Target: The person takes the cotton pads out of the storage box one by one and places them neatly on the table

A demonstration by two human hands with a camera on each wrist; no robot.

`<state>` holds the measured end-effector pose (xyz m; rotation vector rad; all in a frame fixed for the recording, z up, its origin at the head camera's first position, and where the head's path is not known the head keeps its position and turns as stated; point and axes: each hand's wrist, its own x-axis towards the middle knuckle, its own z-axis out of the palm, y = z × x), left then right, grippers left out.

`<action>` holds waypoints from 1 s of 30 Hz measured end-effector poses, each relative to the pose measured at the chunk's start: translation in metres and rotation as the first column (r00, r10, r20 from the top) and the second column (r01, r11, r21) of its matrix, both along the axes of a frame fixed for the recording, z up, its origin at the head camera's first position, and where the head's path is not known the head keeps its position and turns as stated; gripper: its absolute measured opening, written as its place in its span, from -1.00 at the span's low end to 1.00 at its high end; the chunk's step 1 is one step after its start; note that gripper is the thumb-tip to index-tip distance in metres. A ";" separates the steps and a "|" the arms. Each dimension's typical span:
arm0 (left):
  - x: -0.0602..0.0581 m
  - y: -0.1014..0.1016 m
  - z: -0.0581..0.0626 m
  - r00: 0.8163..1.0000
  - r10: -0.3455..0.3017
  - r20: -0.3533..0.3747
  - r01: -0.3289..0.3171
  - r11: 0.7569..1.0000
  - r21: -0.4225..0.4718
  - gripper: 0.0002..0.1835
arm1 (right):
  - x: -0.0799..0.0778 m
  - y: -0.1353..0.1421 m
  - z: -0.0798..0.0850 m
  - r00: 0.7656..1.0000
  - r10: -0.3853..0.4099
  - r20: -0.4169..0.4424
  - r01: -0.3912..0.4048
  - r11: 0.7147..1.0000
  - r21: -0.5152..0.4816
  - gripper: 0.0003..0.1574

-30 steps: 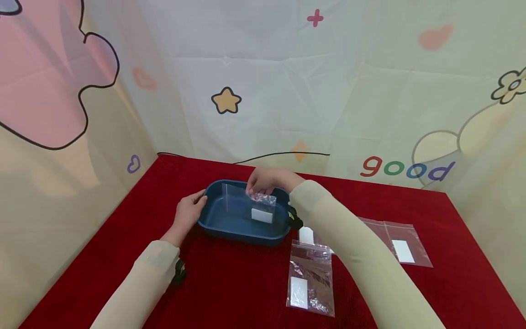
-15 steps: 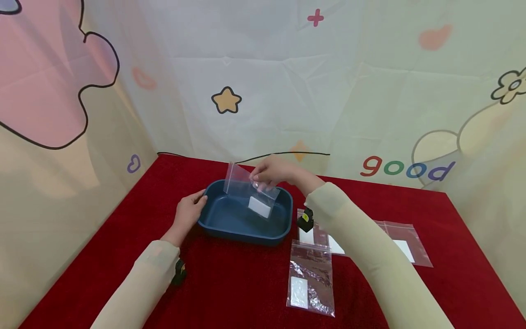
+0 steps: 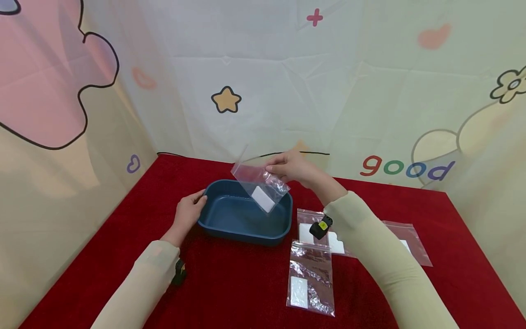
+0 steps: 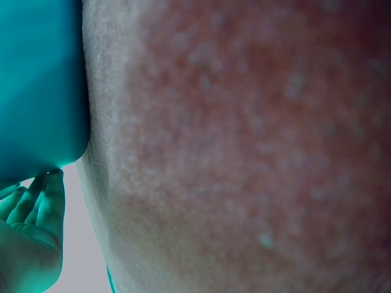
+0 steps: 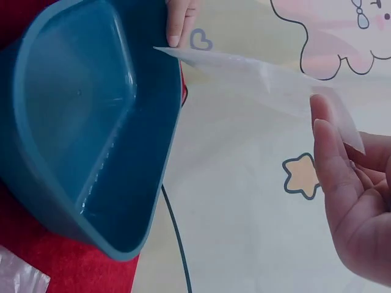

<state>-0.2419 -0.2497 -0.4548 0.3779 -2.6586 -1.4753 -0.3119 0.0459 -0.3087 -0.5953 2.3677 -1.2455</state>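
My right hand [image 3: 289, 165] pinches a clear zip-lock bag [image 3: 251, 176] with a white rectangular panel. The bag hangs tilted over the back right part of a deep blue plastic basin [image 3: 242, 235]. In the right wrist view the bag [image 5: 256, 73] appears nearly edge-on, gripped between the thumb and fingers of the right hand [image 5: 354, 189]. At the basin's left end, my left hand [image 3: 190, 211] holds the rim. Its fingers [image 4: 54, 195] meet the basin wall [image 4: 43, 91] in the left wrist view. Inside, the basin's floor shows bare.
Right of the basin, another zip-lock bag [image 3: 311, 262] lies flat on the red cloth [image 3: 238, 283]. More bags overlap behind it, near white panels [image 3: 336, 243], and one [image 3: 415, 235] lies farther right, partly behind the sleeve. A printed curtain [image 3: 267, 77] stands behind the table.
My right hand has lifted the zip-lock bag up from inside the basin and moved right, tilting it. The left hand has stayed at the basin's rim.
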 end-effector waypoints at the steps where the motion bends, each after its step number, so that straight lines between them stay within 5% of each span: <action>1: 0.000 0.000 0.000 1.000 0.000 -0.003 0.000 1.000 -0.002 -0.50 | 0.002 0.003 0.000 1.000 -0.001 -0.002 0.001 1.000 -0.011 -0.59; 19: 0.000 0.000 -0.002 1.000 -0.003 -0.007 0.003 1.000 -0.005 -0.50 | 0.027 0.070 -0.020 0.993 -0.115 0.032 0.119 0.980 -0.162 -0.53; 30: 0.001 0.001 0.001 1.000 -0.005 -0.006 0.005 1.000 0.009 -0.50 | 0.052 0.107 -0.036 0.976 -0.214 0.047 0.218 0.967 -0.135 -0.46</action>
